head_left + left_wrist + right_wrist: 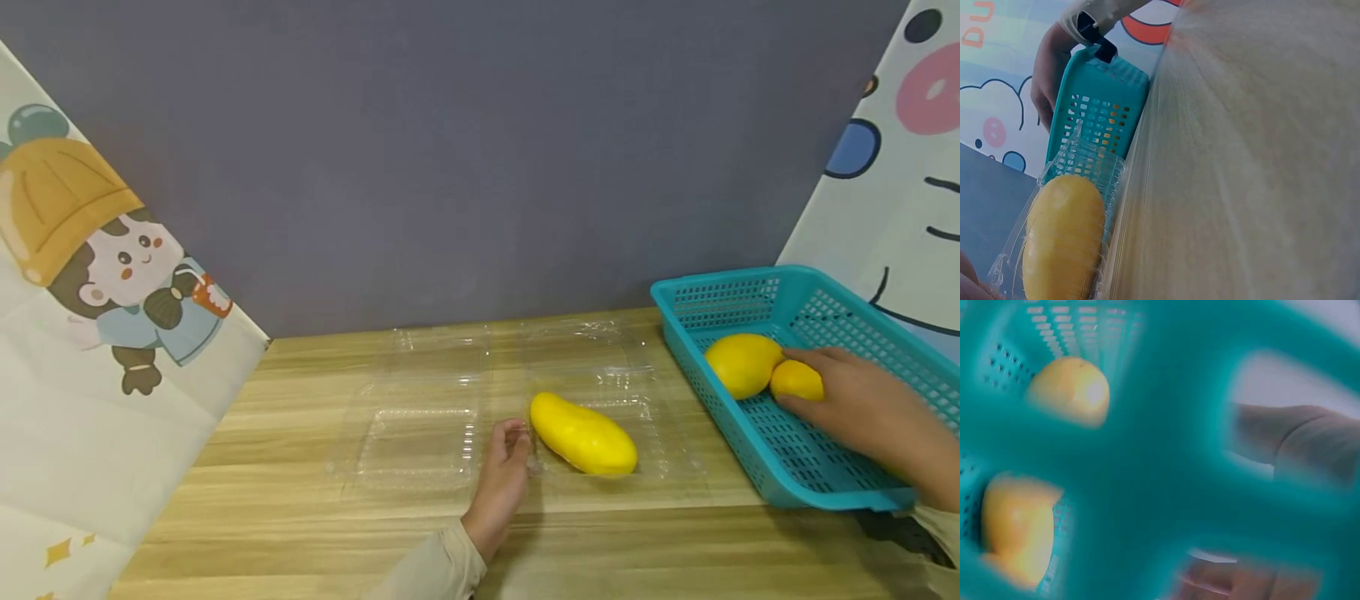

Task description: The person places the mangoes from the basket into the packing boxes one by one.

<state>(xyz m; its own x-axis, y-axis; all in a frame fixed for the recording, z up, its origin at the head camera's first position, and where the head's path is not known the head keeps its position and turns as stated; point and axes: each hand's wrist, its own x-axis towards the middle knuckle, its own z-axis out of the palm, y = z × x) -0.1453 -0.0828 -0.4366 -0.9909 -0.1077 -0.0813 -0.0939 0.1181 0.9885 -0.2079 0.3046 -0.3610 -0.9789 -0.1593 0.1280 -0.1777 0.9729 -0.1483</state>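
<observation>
A long yellow fruit (pixel 583 435), shaped like a papaya, lies slanted in the right clear plastic clamshell box (pixel 660 462). At that box's left edge my left hand (pixel 501 479) pinches the rim with bent fingers; the left wrist view shows only its fingertips (pixel 969 278) in a corner. My right hand (pixel 862 404) reaches into the teal basket (pixel 750 454) and grips a small round yellow fruit (pixel 797 381). Against it rests a bigger mango-like fruit (pixel 742 365). The right wrist view looks through the blurred basket wall (pixel 1141 462) at yellow fruits (pixel 1072 390).
A second clear clamshell box (pixel 420 442) stands open on the wooden table (pixel 300 467), left of my left hand. Behind the table rises a grey panel (pixel 450 167). White cartoon-printed sheets (pixel 67 400) flank both sides.
</observation>
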